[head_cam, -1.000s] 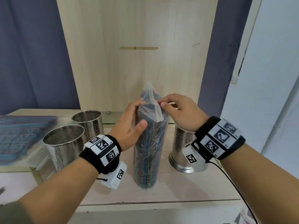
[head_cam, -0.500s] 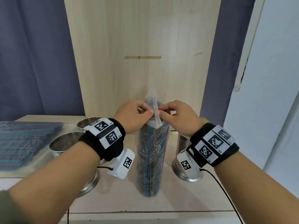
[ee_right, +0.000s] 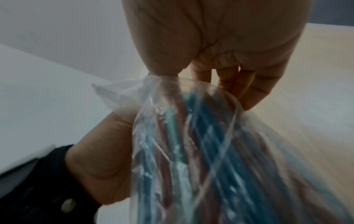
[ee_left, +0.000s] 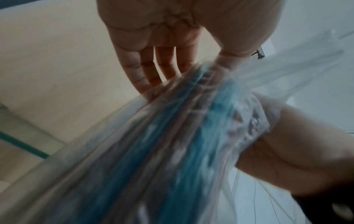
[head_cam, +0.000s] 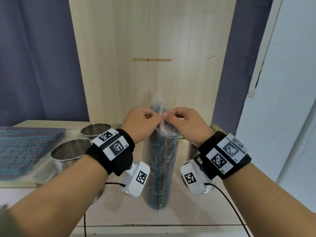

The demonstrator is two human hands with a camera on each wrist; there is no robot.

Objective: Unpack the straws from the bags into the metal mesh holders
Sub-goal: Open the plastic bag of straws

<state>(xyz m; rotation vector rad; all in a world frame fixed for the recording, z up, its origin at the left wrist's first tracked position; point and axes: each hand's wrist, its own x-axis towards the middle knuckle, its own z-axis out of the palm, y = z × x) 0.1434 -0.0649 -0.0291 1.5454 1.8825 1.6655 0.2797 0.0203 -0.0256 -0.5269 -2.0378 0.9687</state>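
A tall clear bag of striped straws (head_cam: 159, 170) stands upright on the wooden shelf (head_cam: 184, 212) in the middle of the head view. Both hands meet at its top. My left hand (head_cam: 143, 120) pinches the loose plastic flap from the left, and my right hand (head_cam: 184, 121) pinches it from the right. Up close, the bag of straws (ee_left: 153, 151) fills the left wrist view under my left hand (ee_left: 191, 45). In the right wrist view my right hand (ee_right: 206, 53) holds the bag's plastic (ee_right: 191, 144) between thumb and fingers. Two metal mesh holders (head_cam: 71, 151) (head_cam: 95, 130) stand to the left, and a third holder (head_cam: 194, 152) is partly hidden behind my right wrist.
Another flat bag of straws (head_cam: 25, 151) lies on the shelf at the far left. A pale wooden back panel (head_cam: 150, 57) rises behind the shelf, with dark curtains (head_cam: 34, 57) on both sides. Cables (head_cam: 232, 207) trail from both wrist cameras over the shelf's front edge.
My left hand left the side of the bag and rose to its top, where it now pinches the plastic flap beside my right hand. The view tilted down slightly.
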